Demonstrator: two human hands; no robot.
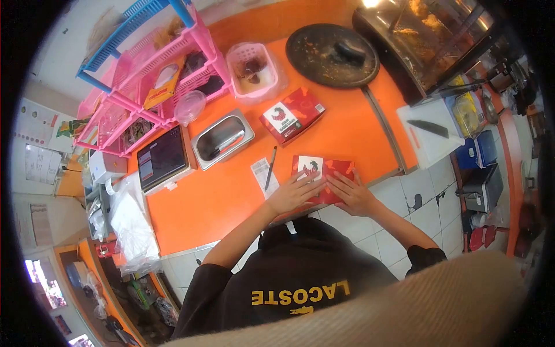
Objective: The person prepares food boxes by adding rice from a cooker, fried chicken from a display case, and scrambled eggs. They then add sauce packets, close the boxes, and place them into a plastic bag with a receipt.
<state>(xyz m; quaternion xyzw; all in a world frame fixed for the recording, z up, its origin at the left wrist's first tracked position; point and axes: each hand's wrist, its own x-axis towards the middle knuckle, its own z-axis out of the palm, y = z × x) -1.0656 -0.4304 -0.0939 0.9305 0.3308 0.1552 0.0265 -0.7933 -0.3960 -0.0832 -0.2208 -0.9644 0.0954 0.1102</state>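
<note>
A red and white printed food box (334, 166) lies at the near edge of the orange table. My left hand (296, 194) rests flat on its left part, fingers stretched across the white panel. On the right part lies my right hand (352, 195), palm down with its fingers extended. The box's lid looks closed, and its near side is partly hidden by my hands. Just beyond stands a second box (293, 117) of the same print. Left of my left hand, a pen (271, 168) lies on a paper slip (259, 174).
A steel tray (247, 128), a tablet (163, 159) and a pink rack (217, 55) stand on the left. A pink basket (274, 78) and a dark stone mortar (306, 55) are at the back. Right, a knife (429, 128) lies on a white board (417, 147).
</note>
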